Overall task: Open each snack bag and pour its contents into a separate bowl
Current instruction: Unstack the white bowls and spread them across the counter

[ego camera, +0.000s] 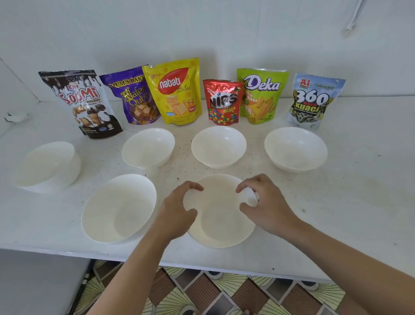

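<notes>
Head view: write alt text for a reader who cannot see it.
A person's left hand and right hand hold opposite sides of the nearest white bowl on a table. Five other white bowls lie left and beyond; six snack bags stand behind.

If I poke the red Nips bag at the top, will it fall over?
Probably yes: the Nips bag stands upright on a narrow base, so a high push would likely tip it. Its shiny foil looks soft and crinkly, so it should dent rather than break.
</notes>
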Demonstrator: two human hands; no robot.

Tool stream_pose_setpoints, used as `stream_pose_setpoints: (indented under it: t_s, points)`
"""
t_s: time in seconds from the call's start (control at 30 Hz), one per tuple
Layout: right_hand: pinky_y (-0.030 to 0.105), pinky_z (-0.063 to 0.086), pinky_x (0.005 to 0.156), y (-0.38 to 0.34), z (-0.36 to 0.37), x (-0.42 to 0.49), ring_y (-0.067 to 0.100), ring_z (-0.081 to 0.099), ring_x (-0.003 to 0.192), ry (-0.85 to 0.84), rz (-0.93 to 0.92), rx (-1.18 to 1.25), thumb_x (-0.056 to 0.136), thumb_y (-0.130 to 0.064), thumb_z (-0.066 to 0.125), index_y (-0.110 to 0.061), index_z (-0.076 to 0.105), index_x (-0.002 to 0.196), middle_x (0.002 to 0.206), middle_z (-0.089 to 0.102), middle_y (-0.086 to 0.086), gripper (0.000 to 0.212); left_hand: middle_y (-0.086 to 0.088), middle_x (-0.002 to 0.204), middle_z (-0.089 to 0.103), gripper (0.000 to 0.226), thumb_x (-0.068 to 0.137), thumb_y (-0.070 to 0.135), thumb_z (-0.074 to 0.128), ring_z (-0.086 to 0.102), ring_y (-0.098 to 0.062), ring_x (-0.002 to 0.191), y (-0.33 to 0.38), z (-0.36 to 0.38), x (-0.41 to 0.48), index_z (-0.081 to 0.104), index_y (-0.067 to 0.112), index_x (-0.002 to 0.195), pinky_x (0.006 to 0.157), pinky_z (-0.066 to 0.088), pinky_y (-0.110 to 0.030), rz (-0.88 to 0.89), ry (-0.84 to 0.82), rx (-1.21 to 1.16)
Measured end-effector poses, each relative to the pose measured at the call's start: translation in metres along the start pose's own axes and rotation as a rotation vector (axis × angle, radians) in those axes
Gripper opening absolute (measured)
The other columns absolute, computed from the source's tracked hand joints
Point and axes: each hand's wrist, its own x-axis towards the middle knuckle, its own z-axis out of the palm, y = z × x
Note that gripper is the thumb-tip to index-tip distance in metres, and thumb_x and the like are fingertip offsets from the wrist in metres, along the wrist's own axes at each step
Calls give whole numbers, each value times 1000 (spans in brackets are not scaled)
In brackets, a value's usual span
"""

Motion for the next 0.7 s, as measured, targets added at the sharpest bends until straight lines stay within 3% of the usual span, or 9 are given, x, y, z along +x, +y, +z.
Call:
stream_pose_setpoints:
  t_s: [0.1, 0.17, 0.3, 0.43, 0.57, 0.7]
  points:
    - [9, 35, 80, -9, -4, 10, 2, 52, 104, 66, -50, 51, 82, -21, 73, -30, 67, 99, 112, 49, -9, 20, 17, 130, 59, 45, 87, 7, 59, 57, -13, 122, 5, -6, 7, 61, 46, 111, 102, 53, -42, 70, 22, -26]
    - [10, 36, 80, -18, -6, 19, -1, 51, 104, 86, -94, 61, 83, -22, 72, -30, 67, 98, 111, 51, -9, 17, 19, 132, 58, 32, 94, 16, 63, 52, -9, 127, 11, -13, 10, 63, 43, 110, 110, 44, -34, 122, 56, -33]
    - [19, 42, 79, -45, -7, 43, 6, 57, 101, 105, -191, 66, 85, -21, 70, -27, 67, 97, 106, 59, -6, 13, 19, 117, 66, 14, 96, 29, 66, 64, -5, 109, 28, -38, 14, 67, 38, 106, 94, 52, -28, 185, 181, -55]
    - [12, 43, 66, -88, -1, 68, 5, 63, 82, 91, -277, 116, 86, -17, 67, -21, 69, 93, 92, 68, -5, 8, 5, 91, 72, 4, 96, 34, 65, 69, -13, 85, 39, -76, 13, 69, 33, 97, 75, 54, -26, 203, 341, -54]
    - [22, 49, 63, -138, 16, 92, 7, 61, 70, 55, -374, 130, 87, -15, 67, -17, 70, 91, 80, 68, -5, 6, 0, 87, 71, 10, 98, 37, 61, 69, -16, 81, 36, -122, 12, 69, 30, 97, 75, 55, -33, 190, 460, -70]
    - [22, 47, 59, -188, 50, 120, 4, 59, 65, 21, -452, 141, 88, -13, 67, -15, 69, 93, 79, 66, -4, 6, 3, 86, 71, 11, 99, 37, 61, 68, -10, 81, 16, -177, 16, 67, 29, 97, 70, 51, -24, 173, 543, -68]
